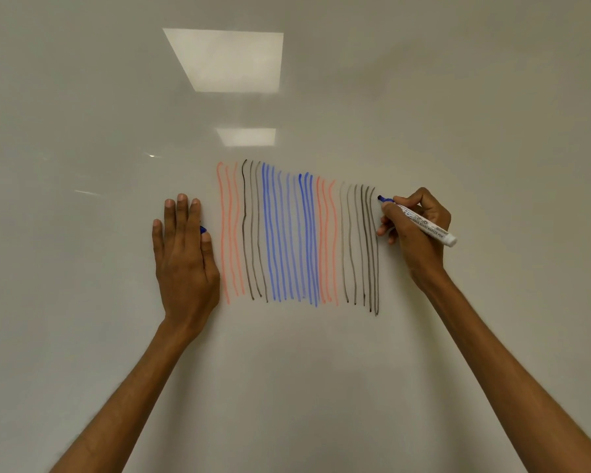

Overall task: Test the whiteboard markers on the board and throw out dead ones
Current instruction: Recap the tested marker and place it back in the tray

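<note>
Whiteboard (423, 97) fills our whole view, pale and glossy, and up at twelve o'clock two bright light reflections (229, 59) sit on it, the big one above the small one. Next in size, the block of test stripes (297, 233) sits dead centre: wavy upright lines, orange-red at the nine o'clock edge, then dark grey, a wide band of blue, orange-red again, and grey-black lines finishing at the three o'clock edge. Now the hands, well apart, one on each side of that block. At nine o'clock our left hand (185, 254) lies flat on the board, fingers straight and pointing to twelve, while the thumb pins a small blue piece (203, 229) against the forefinger. At three o'clock our right hand (417, 227) is wrapped around the marker (423, 221) in a writing grip. It's a white barrel with print on it, tail slanting off to four o'clock, blue nib (380, 198) aimed at ten o'clock. That nib sits just beside the top of the last grey-black line, right at the board; whether it touches the surface we cannot tell.
</note>
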